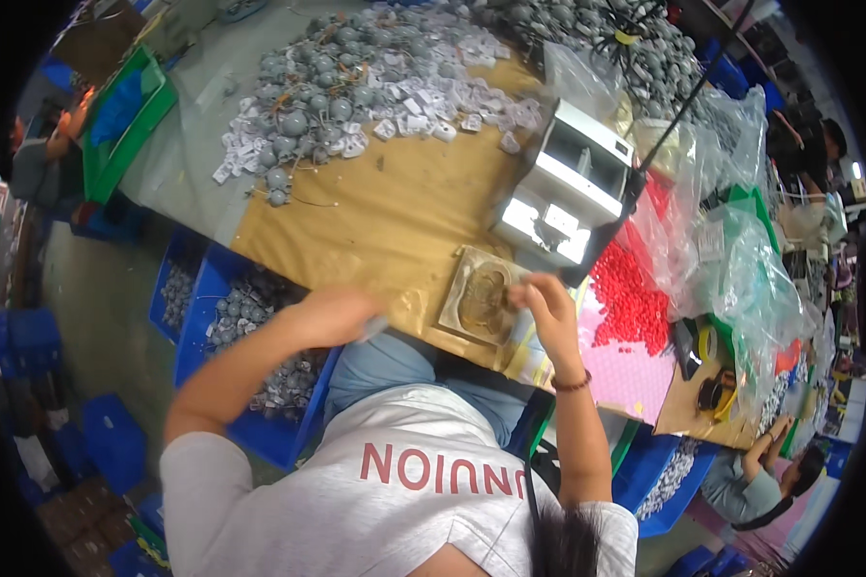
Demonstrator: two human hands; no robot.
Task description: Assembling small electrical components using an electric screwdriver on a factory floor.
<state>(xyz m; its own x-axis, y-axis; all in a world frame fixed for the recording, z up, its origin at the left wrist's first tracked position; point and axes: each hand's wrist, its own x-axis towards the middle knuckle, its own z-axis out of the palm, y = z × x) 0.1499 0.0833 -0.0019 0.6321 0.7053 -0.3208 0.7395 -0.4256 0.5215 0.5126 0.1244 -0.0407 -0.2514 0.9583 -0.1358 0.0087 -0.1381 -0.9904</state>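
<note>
My left hand point(342, 313) hovers over the near edge of the brown-covered table, blurred by motion. A small pale grey piece point(375, 328) shows at its fingertips, its kind too smeared to tell. My right hand point(547, 300), with a dark bead bracelet at the wrist, is bent with thumb and fingers pinched together. Its fingertips are at the right side of a square block point(460, 298) with a rounded brownish hollow. Whatever those fingers hold, if anything, is hidden.
Grey round parts point(322, 82) with white tags point(409, 123) pile up at the far side. A white metal machine point(579, 159) stands behind the block, beside red pieces point(630, 298). Blue bins point(195, 317) sit below the table's left. Another person point(755, 486) works at right.
</note>
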